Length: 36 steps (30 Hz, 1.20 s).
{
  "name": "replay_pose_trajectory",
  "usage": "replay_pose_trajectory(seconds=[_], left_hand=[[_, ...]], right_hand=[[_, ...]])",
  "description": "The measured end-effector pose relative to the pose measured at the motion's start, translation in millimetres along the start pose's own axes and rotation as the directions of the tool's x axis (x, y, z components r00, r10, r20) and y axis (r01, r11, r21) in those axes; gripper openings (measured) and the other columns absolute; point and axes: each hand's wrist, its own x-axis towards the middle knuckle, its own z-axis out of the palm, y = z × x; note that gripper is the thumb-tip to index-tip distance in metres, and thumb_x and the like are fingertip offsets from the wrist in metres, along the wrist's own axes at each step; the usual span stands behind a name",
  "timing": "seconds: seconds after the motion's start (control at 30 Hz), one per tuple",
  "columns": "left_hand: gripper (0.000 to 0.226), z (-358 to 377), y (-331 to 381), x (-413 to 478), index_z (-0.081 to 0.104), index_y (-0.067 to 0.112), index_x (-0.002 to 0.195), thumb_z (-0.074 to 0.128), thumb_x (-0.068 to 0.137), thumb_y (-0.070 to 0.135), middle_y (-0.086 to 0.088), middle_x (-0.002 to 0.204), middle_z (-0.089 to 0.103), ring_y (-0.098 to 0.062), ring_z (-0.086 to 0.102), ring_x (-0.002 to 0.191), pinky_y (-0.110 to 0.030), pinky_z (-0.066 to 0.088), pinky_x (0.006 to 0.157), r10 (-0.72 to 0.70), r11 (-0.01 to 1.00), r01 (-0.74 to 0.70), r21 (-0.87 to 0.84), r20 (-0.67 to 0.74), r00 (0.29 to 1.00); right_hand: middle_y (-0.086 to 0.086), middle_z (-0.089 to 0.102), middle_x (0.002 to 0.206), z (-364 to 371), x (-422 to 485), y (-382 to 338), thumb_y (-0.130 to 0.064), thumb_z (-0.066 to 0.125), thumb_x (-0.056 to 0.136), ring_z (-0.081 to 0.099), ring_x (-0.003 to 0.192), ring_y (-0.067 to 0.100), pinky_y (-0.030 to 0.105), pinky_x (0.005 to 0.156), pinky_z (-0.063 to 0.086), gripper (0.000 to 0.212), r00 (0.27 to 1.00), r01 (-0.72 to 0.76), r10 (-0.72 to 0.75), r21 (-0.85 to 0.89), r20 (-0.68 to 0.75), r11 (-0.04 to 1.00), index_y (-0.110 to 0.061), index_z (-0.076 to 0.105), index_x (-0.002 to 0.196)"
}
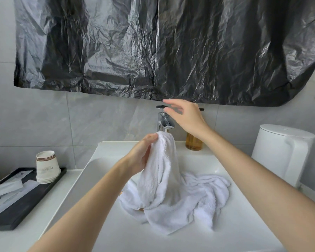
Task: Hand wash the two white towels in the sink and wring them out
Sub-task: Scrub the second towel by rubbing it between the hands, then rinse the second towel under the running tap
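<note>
You face a grey tiled wall (35, 120) with crinkled black plastic sheeting (153, 42) hung across it. At the left edge of the white counter (11, 240) sits a black tray (25, 202) holding stacked paper cups (46, 166).

One head-worn view faces forward and down, seemingly close above the sink (225, 224).

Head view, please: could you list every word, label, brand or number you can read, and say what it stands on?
Nothing can be read.
Stacked paper cups: faint printed mark, too blurred to read.
Wrapped sachets on the black tray: print too small to read.
Amber bottle: no label shows.
</note>
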Motion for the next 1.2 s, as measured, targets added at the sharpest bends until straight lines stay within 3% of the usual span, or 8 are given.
replay_pose_trajectory(seconds=[0.1,0.2,0.43,0.6,0.77,1.0,1.1,1.2], left_hand=[[0.010,2.1,-3.0,2.2,0.052,0.018,0.101,0.045,0.102,0.024,-0.005,0.094,0.059,-0.018,0.057,0.087,-0.031,0.046,0.083,0.001,1.000,-0.001,-0.016,0.005,1.000],[0.012,4.3,-3.4,4.1,0.053,0.020,0.092,0.048,0.102,0.024,0.000,0.085,0.060,-0.015,0.058,0.081,-0.029,0.047,0.080,0.006,1.000,-0.006,-0.027,0.023,1.000],[0.006,8.9,-3.4,6.3,0.054,0.021,0.101,0.051,0.101,0.026,0.002,0.084,0.061,-0.012,0.060,0.077,-0.025,0.049,0.071,0.011,0.998,-0.008,-0.059,0.042,0.999],[0.007,11.5,-2.7,4.6,0.055,0.022,0.095,0.052,0.100,0.026,0.003,0.081,0.062,-0.012,0.060,0.074,-0.025,0.049,0.070,0.012,0.998,-0.010,-0.057,0.039,0.999],[0.006,8.4,-2.8,5.2,0.056,0.022,0.100,0.053,0.100,0.027,0.004,0.082,0.064,-0.012,0.062,0.075,-0.024,0.051,0.070,0.009,0.998,-0.007,-0.069,0.019,1.000],[0.007,11.8,-5.7,4.2,0.058,0.021,0.100,0.054,0.099,0.025,0.003,0.081,0.066,-0.009,0.064,0.071,-0.022,0.052,0.063,0.024,1.000,-0.024,-0.020,0.012,1.000],[0.008,11.9,-6.7,6.9,0.058,0.020,0.105,0.053,0.100,0.022,0.001,0.083,0.066,-0.011,0.064,0.072,-0.022,0.052,0.061,0.024,1.000,-0.024,0.002,-0.015,1.000],[0.009,13.8,-4.1,11.9,0.059,0.021,0.100,0.052,0.099,0.015,0.001,0.079,0.066,-0.011,0.063,0.069,-0.022,0.051,0.060,0.028,0.998,-0.026,0.053,-0.024,0.999]], right_hand=[[-0.003,0.069,0.118,8.9,11.8,2.4,-0.033,0.063,0.093,0.060,0.110,0.011,0.025,0.094,0.044,0.028,0.998,0.058,-0.055,-0.120,0.033,0.991,-0.021,0.071,0.116],[0.001,0.071,0.113,13.0,17.8,8.0,-0.032,0.062,0.093,0.063,0.103,0.015,0.033,0.091,0.049,0.026,0.992,0.126,-0.126,-0.166,0.012,0.978,-0.020,0.073,0.113],[0.007,0.074,0.105,23.4,25.2,15.5,-0.030,0.056,0.095,0.068,0.095,0.027,0.043,0.082,0.054,0.027,0.974,0.203,-0.225,-0.314,-0.034,0.928,-0.016,0.073,0.110],[0.011,0.072,0.083,22.0,34.7,12.2,-0.030,0.052,0.098,0.063,0.077,0.029,0.043,0.073,0.052,0.025,0.987,0.125,-0.148,-0.294,-0.058,0.948,-0.017,0.073,0.100],[0.010,0.074,0.091,23.7,32.5,8.4,-0.028,0.052,0.099,0.065,0.084,0.029,0.036,0.075,0.051,0.024,0.993,0.077,-0.098,-0.273,-0.061,0.959,-0.018,0.073,0.105],[-0.006,0.068,0.118,14.6,10.2,6.9,-0.022,0.056,0.097,0.060,0.108,0.003,0.004,0.090,0.040,0.027,0.990,-0.096,0.111,0.169,-0.084,0.981,-0.017,0.068,0.121],[-0.013,0.073,0.095,22.7,-19.4,30.9,-0.034,0.053,0.094,0.066,0.087,0.010,0.033,0.091,0.054,0.015,0.883,-0.279,0.393,0.385,-0.259,0.880,-0.036,0.068,0.095],[-0.002,0.072,0.083,29.3,-41.6,45.2,-0.038,0.044,0.100,0.068,0.084,0.023,0.049,0.090,0.054,0.029,0.818,-0.516,0.575,0.415,-0.020,0.749,-0.024,0.064,0.084]])
